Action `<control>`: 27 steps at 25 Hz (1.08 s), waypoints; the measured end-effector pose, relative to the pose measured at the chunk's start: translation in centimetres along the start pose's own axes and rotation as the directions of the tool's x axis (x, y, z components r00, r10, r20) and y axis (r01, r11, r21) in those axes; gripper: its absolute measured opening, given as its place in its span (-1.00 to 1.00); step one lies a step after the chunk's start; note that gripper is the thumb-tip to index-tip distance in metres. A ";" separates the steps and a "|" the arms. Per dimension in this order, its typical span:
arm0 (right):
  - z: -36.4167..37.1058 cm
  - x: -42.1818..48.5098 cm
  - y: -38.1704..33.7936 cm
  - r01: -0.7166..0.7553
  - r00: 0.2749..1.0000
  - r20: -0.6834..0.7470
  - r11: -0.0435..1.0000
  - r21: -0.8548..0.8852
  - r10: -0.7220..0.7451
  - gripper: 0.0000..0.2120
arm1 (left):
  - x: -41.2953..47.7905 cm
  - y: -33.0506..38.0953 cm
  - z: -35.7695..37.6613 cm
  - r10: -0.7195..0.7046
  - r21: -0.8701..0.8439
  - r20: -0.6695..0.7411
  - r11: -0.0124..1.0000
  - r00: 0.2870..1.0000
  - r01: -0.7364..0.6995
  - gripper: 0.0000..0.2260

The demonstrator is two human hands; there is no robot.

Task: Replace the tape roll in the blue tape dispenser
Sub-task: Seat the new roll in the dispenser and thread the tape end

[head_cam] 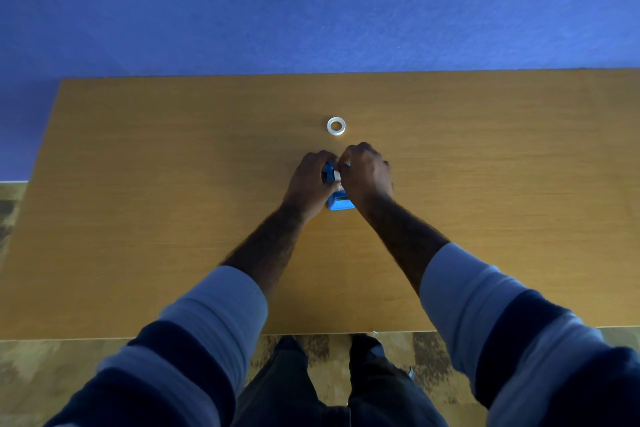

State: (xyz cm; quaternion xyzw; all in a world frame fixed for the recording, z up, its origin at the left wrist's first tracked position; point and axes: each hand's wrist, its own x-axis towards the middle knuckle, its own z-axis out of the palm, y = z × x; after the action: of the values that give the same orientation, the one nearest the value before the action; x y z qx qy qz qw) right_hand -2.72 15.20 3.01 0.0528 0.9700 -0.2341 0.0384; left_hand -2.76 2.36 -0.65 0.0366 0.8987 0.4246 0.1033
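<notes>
The blue tape dispenser [340, 202] stands on the wooden table [173, 218] near its middle, mostly covered by both hands. My left hand [310, 182] grips its left side. My right hand [365, 175] is closed over the top, fingers pinching a whitish tape roll [336, 176] seated in the dispenser; only a sliver of it shows. A second roll, a white ring [336, 125], lies flat on the table just beyond the hands, untouched.
A blue wall [311, 3] rises behind the table's far edge. The table's near edge runs just in front of my legs [332, 381], with patterned floor below. The table's left edge slants at the far left.
</notes>
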 end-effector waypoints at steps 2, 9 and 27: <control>-0.1 0.6 -0.2 -0.023 1.000 0.010 1.000 -0.003 0.023 -0.88 | -0.1 0.1 0.1 0.003 0.013 -0.005 1.000 1.000 -0.003 -0.64; -0.1 1.1 -0.1 -0.036 0.998 0.054 0.999 -0.007 0.037 -0.85 | 0.0 -0.3 -0.2 0.002 -0.021 0.041 1.000 0.999 -0.001 -0.56; -0.7 2.1 -0.4 -0.020 0.996 0.087 0.999 -0.046 0.024 -0.85 | 0.5 -0.4 -0.2 0.003 0.056 0.032 0.998 0.999 -0.004 -0.56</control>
State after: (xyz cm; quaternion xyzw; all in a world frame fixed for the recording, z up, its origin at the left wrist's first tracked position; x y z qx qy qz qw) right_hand -4.87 15.34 3.60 0.0522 0.9718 -0.2139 0.0848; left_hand -3.26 2.03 -0.90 0.0478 0.9084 0.3989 0.1157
